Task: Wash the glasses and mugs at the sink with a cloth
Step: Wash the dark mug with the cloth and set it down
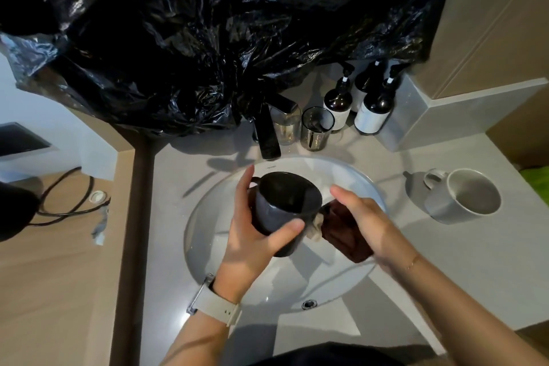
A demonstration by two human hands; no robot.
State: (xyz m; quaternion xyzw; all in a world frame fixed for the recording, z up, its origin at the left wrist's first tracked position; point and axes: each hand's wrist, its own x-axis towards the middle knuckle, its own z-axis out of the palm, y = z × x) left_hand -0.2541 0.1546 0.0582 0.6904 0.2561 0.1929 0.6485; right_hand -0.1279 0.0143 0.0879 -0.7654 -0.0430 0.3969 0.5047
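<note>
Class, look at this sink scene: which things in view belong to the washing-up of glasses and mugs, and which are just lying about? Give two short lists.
Part of the job:
dark mug, held in the left hand
brown cloth, in the right hand
white mug on the counter
two glasses behind the tap
sink
tap

Lying about:
pump bottles
black plastic sheet
black cable

A pale grey countertop (445,261) fills the lower right of the frame, with a white basin (267,285) sunk into its middle. At right stands a grey mug (463,196). Behind the basin stand a tap (269,131), two glass tumblers (316,129) and three dark pump bottles (372,107).
</note>
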